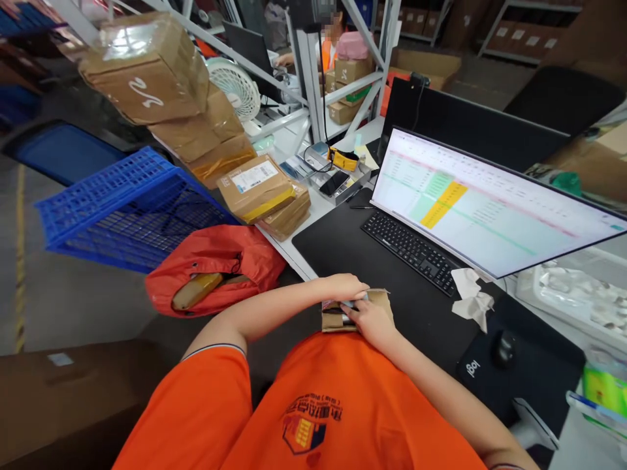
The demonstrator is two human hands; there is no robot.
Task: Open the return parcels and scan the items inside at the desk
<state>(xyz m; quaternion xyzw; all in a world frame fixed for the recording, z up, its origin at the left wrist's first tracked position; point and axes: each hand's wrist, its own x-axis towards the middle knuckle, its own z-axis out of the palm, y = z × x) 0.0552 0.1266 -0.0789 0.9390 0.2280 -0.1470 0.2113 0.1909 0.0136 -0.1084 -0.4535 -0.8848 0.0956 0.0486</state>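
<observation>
A small open cardboard box (pixel 333 322) rests at the near edge of the black desk mat, against my orange shirt. Over its far side lies my left hand (pixel 347 287), fingers bent down and close together at something pale blue inside. My right hand (pixel 373 320) comes across the box's right side, with its fingers reaching into the opening beside the left fingertips. A dark and silvery item shows partly under the right fingers; its kind is hidden. Both hands are closed at the contents, and what they pinch is too small to make out.
Ahead are a keyboard (pixel 411 245) and a lit monitor (pixel 480 196). To the right lie crumpled white paper (pixel 473 297) and a mouse (pixel 503 348). Parcels (pixel 259 186), a blue crate (pixel 122 209) and a red bag (pixel 215 261) stand left. A co-worker (pixel 333 46) sits beyond the frame.
</observation>
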